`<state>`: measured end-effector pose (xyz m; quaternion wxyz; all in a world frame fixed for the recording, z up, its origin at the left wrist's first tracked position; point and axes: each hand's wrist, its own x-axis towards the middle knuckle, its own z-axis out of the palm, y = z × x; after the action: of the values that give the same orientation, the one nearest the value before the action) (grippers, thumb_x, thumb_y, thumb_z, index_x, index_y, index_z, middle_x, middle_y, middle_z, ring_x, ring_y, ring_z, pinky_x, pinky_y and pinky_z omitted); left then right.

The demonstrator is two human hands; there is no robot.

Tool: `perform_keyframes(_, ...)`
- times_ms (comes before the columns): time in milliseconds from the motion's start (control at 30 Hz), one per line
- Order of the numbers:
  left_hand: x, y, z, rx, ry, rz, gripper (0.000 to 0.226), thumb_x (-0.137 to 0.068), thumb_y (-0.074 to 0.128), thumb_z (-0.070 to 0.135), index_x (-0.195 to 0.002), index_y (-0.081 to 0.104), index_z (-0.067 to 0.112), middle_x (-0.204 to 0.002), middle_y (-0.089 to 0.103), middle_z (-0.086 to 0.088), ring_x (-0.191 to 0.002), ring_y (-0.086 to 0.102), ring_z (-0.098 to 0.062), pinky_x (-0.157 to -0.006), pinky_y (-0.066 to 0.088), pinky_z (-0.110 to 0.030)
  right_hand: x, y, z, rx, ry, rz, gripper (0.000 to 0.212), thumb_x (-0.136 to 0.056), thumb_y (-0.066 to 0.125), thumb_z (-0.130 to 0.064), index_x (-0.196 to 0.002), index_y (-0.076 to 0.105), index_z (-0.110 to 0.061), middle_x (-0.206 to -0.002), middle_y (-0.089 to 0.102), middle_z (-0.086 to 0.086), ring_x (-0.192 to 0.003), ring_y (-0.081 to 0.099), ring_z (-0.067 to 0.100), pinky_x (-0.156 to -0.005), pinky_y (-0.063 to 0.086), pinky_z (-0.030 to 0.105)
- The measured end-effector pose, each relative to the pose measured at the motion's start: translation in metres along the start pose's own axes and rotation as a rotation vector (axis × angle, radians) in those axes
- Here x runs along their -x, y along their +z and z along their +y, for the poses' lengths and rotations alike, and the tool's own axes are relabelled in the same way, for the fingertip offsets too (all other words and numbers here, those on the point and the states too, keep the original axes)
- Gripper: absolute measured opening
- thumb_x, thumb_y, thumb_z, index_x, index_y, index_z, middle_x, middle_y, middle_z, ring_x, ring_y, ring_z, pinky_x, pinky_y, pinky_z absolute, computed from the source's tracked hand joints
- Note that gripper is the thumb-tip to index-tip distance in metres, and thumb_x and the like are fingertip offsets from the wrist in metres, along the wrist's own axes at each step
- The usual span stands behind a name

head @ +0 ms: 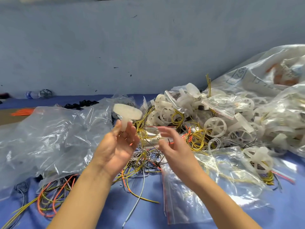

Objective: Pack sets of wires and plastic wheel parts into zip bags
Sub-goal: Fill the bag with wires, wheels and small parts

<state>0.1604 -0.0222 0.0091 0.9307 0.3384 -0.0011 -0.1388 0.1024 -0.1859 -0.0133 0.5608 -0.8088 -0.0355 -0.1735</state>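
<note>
Your left hand (115, 146) is raised at the centre of the frame, palm turned toward you, with thumb and fingers pinching the short stem of a white plastic wheel part (127, 113). The part's broad rim stands above your fingertips.

Your right hand (175, 146) is just right of centre, its fingers curved and blurred at the edge of a small zip bag (152, 133). You cannot tell whether it actually has hold of the bag. A yellow wire coil (142, 133) shows between your two hands, beside that bag.

More wheel parts lie in a heap (214, 126) in the right middle of the frame, tangled with yellow wires. Empty zip bags (198, 187) lie flat at lower right on the blue table (288, 204). A large crumpled clear sheet (49, 138) fills the left, with loose wires (49, 199) below it.
</note>
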Motion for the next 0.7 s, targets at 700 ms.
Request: perform_keyframes(700, 0.052, -0.019, -0.046, -0.200, -0.334, -0.158, 0.036, -0.097, 0.039, 0.017, -0.076, 0.066, 0.004, -0.073, 0.057, -0.011, -0.084, 0.069, -0.030, -0.093, 0.053, -0.051, 0.056, -0.032, 0.049, 0.952, -0.518, -0.436, 0.044, -0.064, 0.062, -0.008, -0.096, 0.054, -0.037, -0.146, 0.044, 0.000, -0.127, 0.045, 0.020, -0.097, 0.043, 0.035)
